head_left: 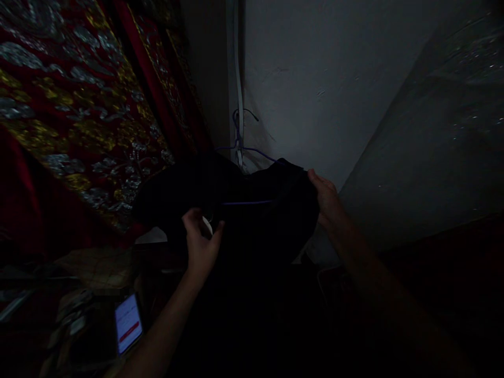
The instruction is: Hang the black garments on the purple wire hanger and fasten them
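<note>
A black garment (252, 236), seemingly a top, hangs on a thin purple wire hanger (260, 153) against the wall corner. My right hand (326, 197) is closed on the garment's shoulder edge at the right end of the hanger. In front of the garment's left part, my left hand (200, 244) is curled, thumb and forefinger bent with a gap between them. A small pale curved object (207, 226) shows inside that grip, too dark to name. The left fingertips are partly hidden. Low light hides the garment's folds and lower part.
A red cloth (94, 105) with gold and silver ornament covers the left side. A pale pipe (238, 63) runs down the corner beside the grey wall (315, 79). At lower left, a lit phone (128, 324) lies among dim clutter.
</note>
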The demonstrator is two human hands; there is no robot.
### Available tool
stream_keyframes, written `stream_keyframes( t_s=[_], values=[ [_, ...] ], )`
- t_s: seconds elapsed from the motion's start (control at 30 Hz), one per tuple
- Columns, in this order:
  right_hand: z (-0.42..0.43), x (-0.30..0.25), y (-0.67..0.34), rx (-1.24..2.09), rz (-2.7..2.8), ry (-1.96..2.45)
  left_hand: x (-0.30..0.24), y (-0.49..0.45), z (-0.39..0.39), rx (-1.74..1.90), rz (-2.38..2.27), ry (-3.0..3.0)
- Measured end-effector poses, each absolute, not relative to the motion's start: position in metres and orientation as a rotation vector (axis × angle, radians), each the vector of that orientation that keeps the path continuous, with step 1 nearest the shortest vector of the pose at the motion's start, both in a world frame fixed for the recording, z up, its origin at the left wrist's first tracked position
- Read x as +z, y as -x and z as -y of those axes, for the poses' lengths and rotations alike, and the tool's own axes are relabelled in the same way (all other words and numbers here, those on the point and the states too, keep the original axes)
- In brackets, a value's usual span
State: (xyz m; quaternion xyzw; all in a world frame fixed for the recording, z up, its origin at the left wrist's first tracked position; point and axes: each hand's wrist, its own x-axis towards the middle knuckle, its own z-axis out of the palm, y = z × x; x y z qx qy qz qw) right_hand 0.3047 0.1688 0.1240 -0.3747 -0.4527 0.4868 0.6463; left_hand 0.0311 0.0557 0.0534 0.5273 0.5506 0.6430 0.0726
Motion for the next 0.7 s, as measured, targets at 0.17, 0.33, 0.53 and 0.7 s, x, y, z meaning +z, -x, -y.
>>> stream_keyframes(
  t_s=[0.17,0.33,0.53,0.7],
  values=[
    [-0.166,0.119,-0.301,1.055,1.102,0.888,0.069,-0.066,-0.027,1.414,-1.334,-1.452],
    [-0.155,0.124,-0.302,1.072,1.076,0.879,0.095,-0.077,-0.039,1.419,-0.843,-1.069],
    [-0.146,0.130,-0.301,1.113,1.053,0.848,0.077,-0.080,-0.055,1.725,-0.997,-1.025],
    [-0.146,0.129,-0.301,1.048,1.089,0.847,0.042,-0.066,-0.050,1.677,-1.519,-1.271]
  ],
)
